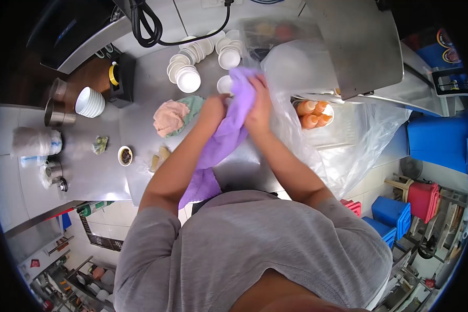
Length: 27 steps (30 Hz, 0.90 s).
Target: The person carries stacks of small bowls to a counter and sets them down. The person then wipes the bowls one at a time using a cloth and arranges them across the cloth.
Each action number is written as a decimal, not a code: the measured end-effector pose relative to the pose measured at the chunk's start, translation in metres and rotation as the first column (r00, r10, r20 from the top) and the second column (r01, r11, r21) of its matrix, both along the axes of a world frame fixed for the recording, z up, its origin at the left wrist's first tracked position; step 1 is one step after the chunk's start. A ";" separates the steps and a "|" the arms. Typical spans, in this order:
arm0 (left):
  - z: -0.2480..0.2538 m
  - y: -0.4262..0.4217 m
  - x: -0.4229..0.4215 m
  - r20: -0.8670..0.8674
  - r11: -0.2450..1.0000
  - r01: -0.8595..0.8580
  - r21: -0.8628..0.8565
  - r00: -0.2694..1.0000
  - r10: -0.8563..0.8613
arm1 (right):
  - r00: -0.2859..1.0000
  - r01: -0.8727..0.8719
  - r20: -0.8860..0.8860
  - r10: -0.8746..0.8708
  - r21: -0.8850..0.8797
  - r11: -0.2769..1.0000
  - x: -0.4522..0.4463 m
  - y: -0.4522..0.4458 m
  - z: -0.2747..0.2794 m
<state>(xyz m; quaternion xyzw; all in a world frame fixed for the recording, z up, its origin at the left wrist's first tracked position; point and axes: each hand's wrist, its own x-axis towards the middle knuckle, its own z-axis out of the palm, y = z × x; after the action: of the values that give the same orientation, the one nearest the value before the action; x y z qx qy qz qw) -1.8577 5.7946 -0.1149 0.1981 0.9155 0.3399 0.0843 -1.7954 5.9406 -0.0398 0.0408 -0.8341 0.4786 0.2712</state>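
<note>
A long purple cloth (231, 125) stretches between my hands above the steel counter, its lower end hanging toward my waist. My right hand (260, 106) is wrapped round its upper part. On the other side, my left hand (214, 108) is closed at the cloth's edge; its fingers are partly hidden. A small white dish (224, 85) lies just beyond my hands. Left of my left hand, a crumpled pink cloth (169, 117) and a green cloth (193, 105) lie together on the counter.
Several small white dishes (188, 80) lie at the back. A stack of white bowls (90, 102) and a sauce cup (125, 155) stand left. Orange bottles (309, 120) and clear plastic sheeting (343, 161) are at right, below a steel panel (366, 47). A black cable (192, 42) hangs above.
</note>
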 end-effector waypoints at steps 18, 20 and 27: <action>-0.002 -0.042 0.045 0.108 0.928 -0.308 0.208 0.951 0.291 | 0.794 -0.287 0.608 -0.012 0.391 0.875 -0.056 -0.034 -0.053; 0.011 -0.047 0.052 0.069 0.940 -0.335 0.072 0.941 0.330 | 0.845 -0.180 0.535 -0.004 0.291 0.940 -0.060 -0.027 -0.068; 0.011 -0.046 0.071 0.210 0.831 -0.517 0.205 0.852 0.479 | 0.880 -0.104 0.474 -0.023 0.240 0.965 -0.005 -0.009 -0.020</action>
<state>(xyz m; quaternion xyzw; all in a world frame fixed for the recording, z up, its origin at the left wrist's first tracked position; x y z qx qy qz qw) -1.7872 5.7482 -0.1044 -0.0648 0.8751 0.4783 0.0349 -1.8005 5.9315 -0.0599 -0.0248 -0.9289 0.3670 0.0418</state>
